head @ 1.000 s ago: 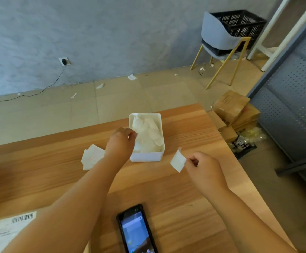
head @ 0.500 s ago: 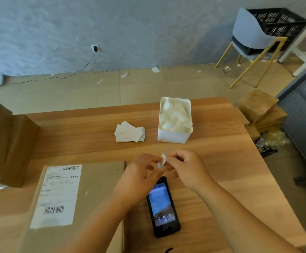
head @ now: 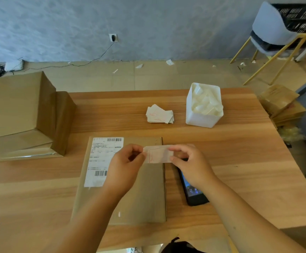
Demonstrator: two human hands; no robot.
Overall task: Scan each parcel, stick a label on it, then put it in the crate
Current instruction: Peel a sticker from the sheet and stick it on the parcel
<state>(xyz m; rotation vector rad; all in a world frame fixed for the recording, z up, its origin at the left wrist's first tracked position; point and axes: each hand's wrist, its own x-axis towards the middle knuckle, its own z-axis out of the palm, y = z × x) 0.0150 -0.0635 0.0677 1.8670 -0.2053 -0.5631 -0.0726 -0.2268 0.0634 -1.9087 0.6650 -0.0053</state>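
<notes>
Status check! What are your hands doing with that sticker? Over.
Left hand and right hand both pinch the label. Label over the parcel, not yet stuck. Phone beside parcel, not blocking.

Soft, even daylight, faint shadows, slight overall blur, wide-angle bending at edges.

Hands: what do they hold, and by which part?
A small white label, pinched at its ends: left hand at the left end, right hand at the right.
</notes>
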